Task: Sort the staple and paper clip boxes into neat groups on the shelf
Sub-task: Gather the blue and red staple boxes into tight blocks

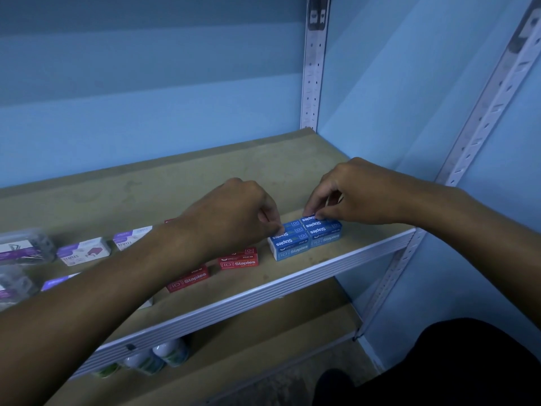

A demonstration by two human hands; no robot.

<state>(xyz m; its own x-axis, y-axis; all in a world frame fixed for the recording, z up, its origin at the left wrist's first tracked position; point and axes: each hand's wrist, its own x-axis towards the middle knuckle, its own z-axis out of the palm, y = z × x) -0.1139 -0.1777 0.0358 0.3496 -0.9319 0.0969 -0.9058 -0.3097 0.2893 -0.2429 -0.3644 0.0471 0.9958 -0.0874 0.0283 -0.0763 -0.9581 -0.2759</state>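
Blue staple boxes [306,237]: packed block, side by side and stacked, at the right end of the shelf [205,177], close to its near edge. The far-right box of the block is pinched by the right hand [351,194], thumb and fingertips curled on its top edge. The left side of the block is met by the left hand [234,212], fingers curled down onto a box top; a pinch is likely, but the fingertips are partly hidden, so the left grip is judged closed on a box rather than seen closed.

Step in hand, as judged: the blue group is being squared up, boxes nudged flush.

Outward to the left: two red staple boxes [238,259] lie apart and askew near the front edge, a third red corner shows behind the left wrist. Farther left, purple-and-white staple boxes [85,252] sit loosely, then clear paper clip boxes [26,249] at the far left.

Next move, as judged: both hands freed, red boxes gathered and butted into a block just left of the blue one. Light pinches needed; small boxes slide easily.
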